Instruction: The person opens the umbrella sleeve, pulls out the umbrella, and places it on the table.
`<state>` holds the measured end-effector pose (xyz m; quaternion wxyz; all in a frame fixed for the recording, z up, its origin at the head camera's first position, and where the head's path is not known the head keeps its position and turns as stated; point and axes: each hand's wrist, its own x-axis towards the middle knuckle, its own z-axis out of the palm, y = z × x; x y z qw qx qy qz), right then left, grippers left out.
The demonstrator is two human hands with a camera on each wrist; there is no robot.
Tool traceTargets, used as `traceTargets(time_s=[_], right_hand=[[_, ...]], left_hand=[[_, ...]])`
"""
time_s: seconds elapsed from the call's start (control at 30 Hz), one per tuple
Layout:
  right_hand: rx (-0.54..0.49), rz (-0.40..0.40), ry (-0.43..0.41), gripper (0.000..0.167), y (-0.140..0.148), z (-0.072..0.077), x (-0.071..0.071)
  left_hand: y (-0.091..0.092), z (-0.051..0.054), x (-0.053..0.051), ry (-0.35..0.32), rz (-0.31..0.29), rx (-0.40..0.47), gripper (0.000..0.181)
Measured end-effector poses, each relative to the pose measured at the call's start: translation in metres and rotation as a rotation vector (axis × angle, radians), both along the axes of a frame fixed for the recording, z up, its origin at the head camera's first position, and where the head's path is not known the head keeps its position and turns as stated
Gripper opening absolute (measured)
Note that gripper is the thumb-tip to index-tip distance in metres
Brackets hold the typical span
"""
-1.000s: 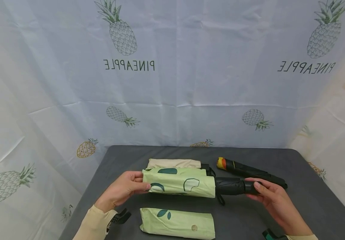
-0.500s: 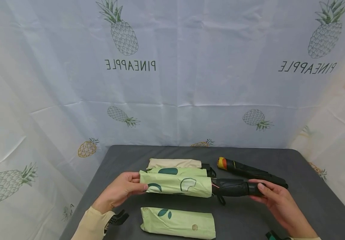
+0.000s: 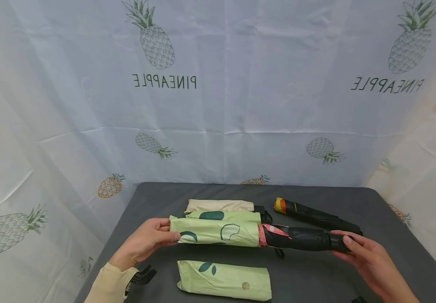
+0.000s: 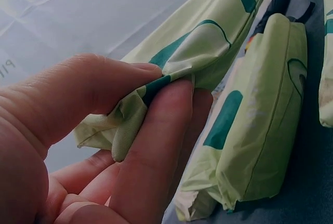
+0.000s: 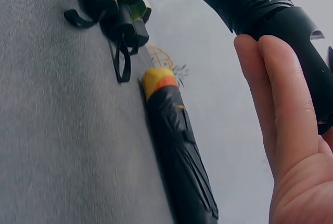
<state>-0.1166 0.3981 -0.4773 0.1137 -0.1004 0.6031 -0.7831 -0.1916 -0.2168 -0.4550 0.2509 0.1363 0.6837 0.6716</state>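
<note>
My left hand (image 3: pixel 143 240) pinches the closed end of a green patterned umbrella sleeve (image 3: pixel 214 231), thumb and fingers squeezing the cloth in the left wrist view. Out of the sleeve's other end sticks a folded black umbrella (image 3: pixel 308 239), with a strip of pink and red cloth at the sleeve's mouth. Its black handle (image 5: pixel 296 42) is gripped by my right hand (image 3: pixel 373 259). Umbrella and sleeve are held roughly level above the table. The part of the umbrella inside the sleeve is hidden.
Behind lie a cream-sleeved umbrella (image 3: pixel 219 205) and a green-sleeved one (image 4: pixel 265 115), side by side. A black umbrella with a yellow and orange end (image 3: pixel 316 215) rests at the back right. Another green sleeved bundle (image 3: pixel 223 280) lies nearest on the dark table (image 3: pixel 157 195).
My right hand has moved right, drawing more of the black umbrella out of the sleeve, and the pink and red cloth has come into view. My left hand has shifted slightly left with the sleeve.
</note>
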Motion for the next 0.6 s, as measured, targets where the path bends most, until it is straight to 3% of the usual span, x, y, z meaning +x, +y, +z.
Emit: traceTargets(time_s=[0.17, 0.4, 0.6], right_hand=[[-0.008, 0.017, -0.036, 0.050, 0.018, -0.004, 0.006], [0.210, -0.208, -0.156, 0.038, 0.044, -0.012, 0.020], [0.185, -0.273, -0.192, 0.038, 0.061, -0.021, 0.019]], left_hand=[[-0.007, -0.004, 0.002, -0.001, 0.015, -0.015, 0.054], [-0.013, -0.014, 0.006, -0.015, 0.021, -0.034, 0.054], [-0.010, -0.023, 0.007, -0.012, -0.063, -0.007, 0.053]])
